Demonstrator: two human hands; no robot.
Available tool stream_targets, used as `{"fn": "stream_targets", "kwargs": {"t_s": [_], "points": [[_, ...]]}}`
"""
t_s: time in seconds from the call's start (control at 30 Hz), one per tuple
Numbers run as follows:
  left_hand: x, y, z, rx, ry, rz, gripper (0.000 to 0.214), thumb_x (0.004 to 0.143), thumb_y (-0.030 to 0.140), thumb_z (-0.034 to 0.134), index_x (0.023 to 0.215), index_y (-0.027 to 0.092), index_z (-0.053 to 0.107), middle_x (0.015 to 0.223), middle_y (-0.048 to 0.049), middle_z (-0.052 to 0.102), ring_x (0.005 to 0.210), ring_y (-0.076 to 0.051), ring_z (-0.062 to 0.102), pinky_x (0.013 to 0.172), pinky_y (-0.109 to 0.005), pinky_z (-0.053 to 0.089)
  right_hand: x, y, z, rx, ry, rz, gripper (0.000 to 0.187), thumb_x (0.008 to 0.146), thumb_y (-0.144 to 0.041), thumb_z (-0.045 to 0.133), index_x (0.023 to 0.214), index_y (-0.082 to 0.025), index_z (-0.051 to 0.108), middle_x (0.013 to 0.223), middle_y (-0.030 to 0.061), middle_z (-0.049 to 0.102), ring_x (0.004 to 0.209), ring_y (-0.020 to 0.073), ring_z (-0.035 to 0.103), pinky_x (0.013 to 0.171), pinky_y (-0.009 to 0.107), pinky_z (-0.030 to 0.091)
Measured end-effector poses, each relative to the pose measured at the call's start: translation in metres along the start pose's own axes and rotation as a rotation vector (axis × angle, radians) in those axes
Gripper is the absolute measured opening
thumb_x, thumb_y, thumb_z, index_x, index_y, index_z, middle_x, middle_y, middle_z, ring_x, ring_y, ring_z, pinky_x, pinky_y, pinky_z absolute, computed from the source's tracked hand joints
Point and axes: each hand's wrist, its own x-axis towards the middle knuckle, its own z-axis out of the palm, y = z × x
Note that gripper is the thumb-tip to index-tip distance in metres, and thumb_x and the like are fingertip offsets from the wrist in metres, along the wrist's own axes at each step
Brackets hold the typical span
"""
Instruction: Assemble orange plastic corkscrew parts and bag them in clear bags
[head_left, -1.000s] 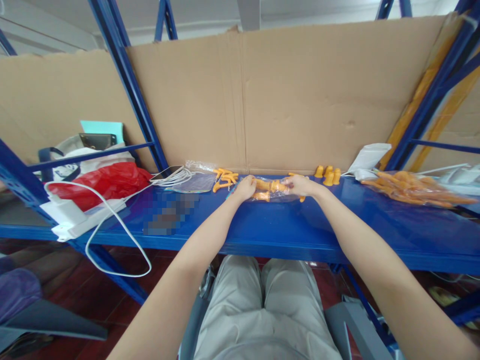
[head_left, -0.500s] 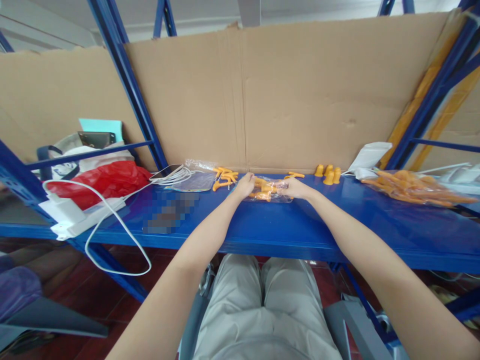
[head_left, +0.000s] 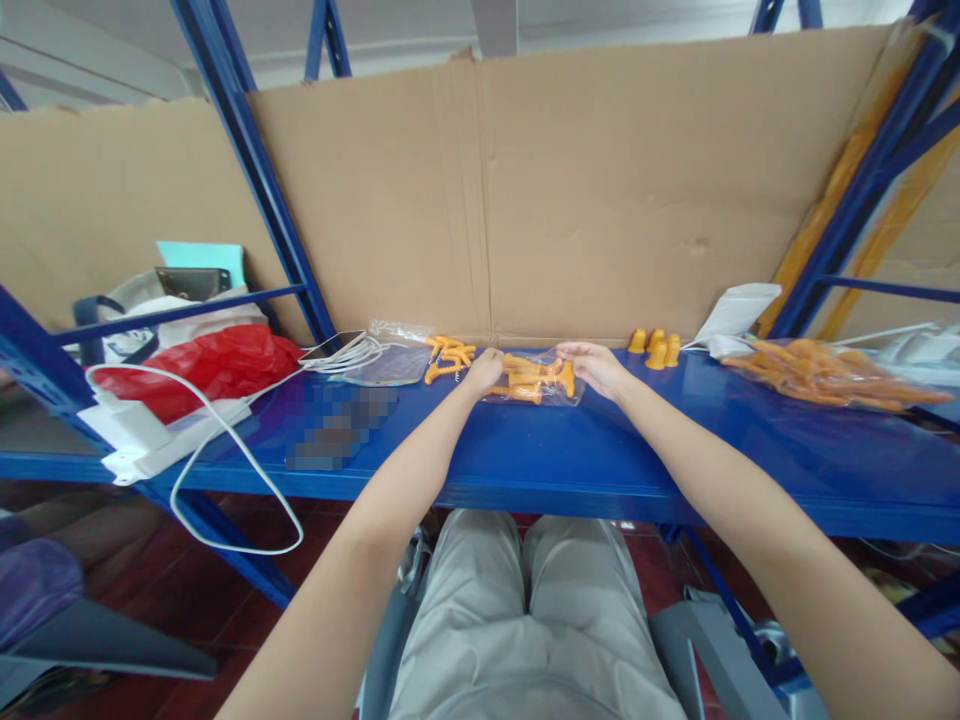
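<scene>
A small clear plastic bag [head_left: 534,381] holding several orange plastic parts is held just above the blue shelf [head_left: 570,450]. My left hand [head_left: 484,371] pinches the bag's left end with closed fingers. My right hand [head_left: 598,366] grips its upper right edge, fingers curled over it. Loose orange hook-shaped parts [head_left: 448,356] lie just left of my left hand.
Three orange caps [head_left: 656,348] stand to the right, then a white bag [head_left: 735,318] and a large bag of orange parts [head_left: 829,374]. A phone with white cable [head_left: 346,351], a white charger [head_left: 146,435] and a red bag [head_left: 202,366] lie left. Cardboard lines the back.
Both hands have lifted the bag slightly and shifted their grip. The right hand moved up to the bag's top right edge, and the parts inside now lie flatter.
</scene>
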Motion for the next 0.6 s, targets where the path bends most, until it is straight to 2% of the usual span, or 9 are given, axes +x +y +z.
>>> {"fn": "stream_targets", "kwargs": {"t_s": [0.07, 0.13, 0.23, 0.3, 0.37, 0.43, 0.53, 0.6], "points": [[0.002, -0.001, 0.001, -0.031, -0.013, 0.002, 0.026, 0.095, 0.02, 0.036, 0.093, 0.016, 0.061, 0.112, -0.0104, 0.067, 0.11, -0.022, 0.059, 0.093, -0.031, 0.045, 0.002, 0.003, 0.003, -0.017, 0.027, -0.012, 0.021, 0.072, -0.005, 0.061, 0.087, -0.018, 0.068, 0.097, 0.0052, 0.073, 0.092, 0.0151, 0.068, 0.086, 0.028, 0.053], [0.002, -0.001, 0.002, -0.05, -0.021, -0.002, 0.025, 0.094, 0.019, 0.037, 0.091, 0.015, 0.061, 0.113, -0.0107, 0.067, 0.111, -0.021, 0.059, 0.095, -0.031, 0.044, 0.004, 0.006, 0.004, -0.12, -0.005, -0.046, 0.022, 0.072, -0.005, 0.061, 0.088, -0.017, 0.068, 0.098, 0.0063, 0.073, 0.093, 0.0171, 0.068, 0.086, 0.031, 0.054], [0.001, -0.001, 0.002, -0.067, -0.026, -0.008, 0.024, 0.094, 0.018, 0.038, 0.091, 0.015, 0.062, 0.112, -0.0105, 0.067, 0.11, -0.022, 0.059, 0.096, -0.032, 0.044, 0.004, 0.008, -0.001, -0.41, -0.097, -0.158, 0.012, 0.071, -0.01, 0.066, 0.081, -0.016, 0.07, 0.096, 0.0071, 0.074, 0.096, 0.0204, 0.067, 0.092, 0.035, 0.051], [0.0, -0.002, 0.003, -0.078, -0.045, -0.003, 0.025, 0.094, 0.02, 0.038, 0.09, 0.015, 0.062, 0.109, -0.0102, 0.068, 0.108, -0.022, 0.06, 0.095, -0.032, 0.045, 0.003, 0.005, -0.006, -0.585, -0.207, -0.226, 0.005, 0.072, -0.019, 0.07, 0.076, -0.017, 0.071, 0.093, 0.0071, 0.074, 0.097, 0.0222, 0.067, 0.095, 0.037, 0.049], [0.0, -0.003, 0.004, -0.079, -0.067, 0.001, 0.025, 0.095, 0.021, 0.038, 0.089, 0.015, 0.062, 0.108, -0.0108, 0.069, 0.107, -0.023, 0.061, 0.093, -0.032, 0.046, 0.001, 0.0, -0.011, -0.657, -0.334, -0.234, 0.016, 0.073, -0.031, 0.072, 0.079, -0.017, 0.074, 0.094, 0.0074, 0.075, 0.096, 0.0233, 0.067, 0.094, 0.038, 0.049], [0.002, -0.005, 0.005, -0.066, -0.072, 0.001, 0.025, 0.094, 0.022, 0.039, 0.09, 0.014, 0.062, 0.11, -0.0125, 0.068, 0.107, -0.024, 0.061, 0.092, -0.032, 0.046, -0.002, -0.006, -0.015, -0.636, -0.395, -0.186, 0.029, 0.075, -0.043, 0.071, 0.086, -0.017, 0.076, 0.099, 0.0083, 0.075, 0.096, 0.0239, 0.067, 0.093, 0.039, 0.05], [0.006, -0.009, 0.006, -0.047, -0.057, -0.006, 0.025, 0.094, 0.023, 0.039, 0.094, 0.014, 0.063, 0.113, -0.013, 0.067, 0.108, -0.024, 0.061, 0.092, -0.032, 0.046, -0.006, -0.015, -0.018, -0.564, -0.385, -0.147, 0.042, 0.074, -0.057, 0.068, 0.085, -0.017, 0.078, 0.106, 0.0094, 0.074, 0.104, 0.025, 0.065, 0.097, 0.039, 0.047], [0.009, -0.014, 0.007, -0.037, -0.059, 0.006, 0.025, 0.094, 0.023, 0.039, 0.095, 0.015, 0.063, 0.11, -0.0115, 0.068, 0.107, -0.023, 0.061, 0.092, -0.031, 0.046, -0.008, -0.021, -0.019, -0.543, -0.37, -0.137, 0.048, 0.071, -0.062, 0.068, 0.078, -0.016, 0.078, 0.103, 0.0099, 0.075, 0.106, 0.0265, 0.064, 0.099, 0.039, 0.045]]}}
